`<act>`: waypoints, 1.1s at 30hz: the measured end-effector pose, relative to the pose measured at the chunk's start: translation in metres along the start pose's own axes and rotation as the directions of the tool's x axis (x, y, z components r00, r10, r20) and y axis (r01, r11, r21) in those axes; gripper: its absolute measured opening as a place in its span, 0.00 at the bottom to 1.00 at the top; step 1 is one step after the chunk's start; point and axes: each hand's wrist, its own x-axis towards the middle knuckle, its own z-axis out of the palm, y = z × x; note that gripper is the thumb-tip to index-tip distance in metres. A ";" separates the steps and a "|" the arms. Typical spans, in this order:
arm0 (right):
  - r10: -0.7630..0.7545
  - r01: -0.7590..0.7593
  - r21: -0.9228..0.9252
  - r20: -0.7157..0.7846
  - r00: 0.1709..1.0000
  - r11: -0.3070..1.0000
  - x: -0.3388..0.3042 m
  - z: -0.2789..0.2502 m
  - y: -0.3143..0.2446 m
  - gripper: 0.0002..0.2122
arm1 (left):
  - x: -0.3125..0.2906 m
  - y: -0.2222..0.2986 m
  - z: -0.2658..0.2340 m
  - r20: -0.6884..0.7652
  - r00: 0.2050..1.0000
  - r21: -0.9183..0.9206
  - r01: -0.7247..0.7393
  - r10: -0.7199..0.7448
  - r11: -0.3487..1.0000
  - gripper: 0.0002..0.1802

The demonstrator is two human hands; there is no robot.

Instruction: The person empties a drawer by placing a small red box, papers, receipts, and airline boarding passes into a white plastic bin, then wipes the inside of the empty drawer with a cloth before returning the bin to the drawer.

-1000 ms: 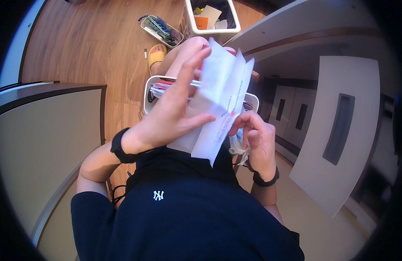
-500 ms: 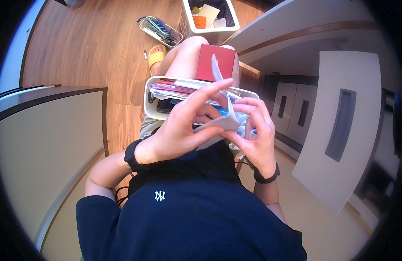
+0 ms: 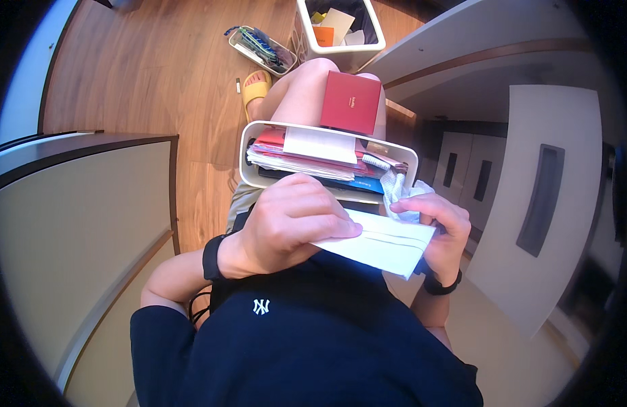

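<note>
A folded white paper [image 3: 388,237] with crease lines near its upper edge lies slanted in front of my chest. My left hand [image 3: 293,220] is closed on its left end, thumb on top. At the other end my right hand [image 3: 449,227] has bent fingers around the paper's edge; some of them are hidden behind it. Just beyond, on my lap, stands a white bin [image 3: 249,146] holding red and white envelopes [image 3: 296,166], a white card [image 3: 320,144], a blue-black flat item [image 3: 361,185] and crumpled clear plastic [image 3: 397,190].
A red box [image 3: 352,102] rests on my thighs behind the bin. On the floor ahead are a waste bin [image 3: 340,49] with papers and a small basket [image 3: 262,51] of cords. Cabinets stand left [image 3: 89,203] and right, with one panel [image 3: 537,203] standing out.
The paper has gone from partly unfolded and upright to folded and flat. Both hands have come nearer my body and moved right, showing more of the bin's contents.
</note>
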 end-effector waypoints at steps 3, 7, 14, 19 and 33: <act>0.022 -0.023 0.065 0.024 0.999 0.998 -0.004 0.001 0.004 0.08 | -0.003 -0.001 -0.001 0.008 0.993 -0.138 0.122 -0.122 0.983 0.09; 0.043 -0.056 -0.070 -0.173 0.984 0.996 -0.004 -0.002 0.008 0.06 | -0.001 -0.002 -0.010 -0.014 0.980 0.034 0.201 -0.201 0.979 0.13; 0.328 -0.236 0.231 -0.572 0.752 0.944 -0.009 -0.007 0.012 0.10 | -0.014 -0.024 -0.038 -0.080 0.995 0.510 0.092 -0.059 0.855 0.12; 0.276 -0.186 0.212 -0.578 0.768 0.960 -0.009 -0.003 0.017 0.10 | -0.033 -0.036 -0.020 0.205 0.977 0.696 -0.106 -0.054 0.710 0.11; 0.265 -0.223 0.143 -0.560 0.785 0.964 -0.018 -0.008 0.001 0.11 | -0.003 -0.070 -0.029 0.175 0.982 0.691 -0.075 -0.066 0.719 0.10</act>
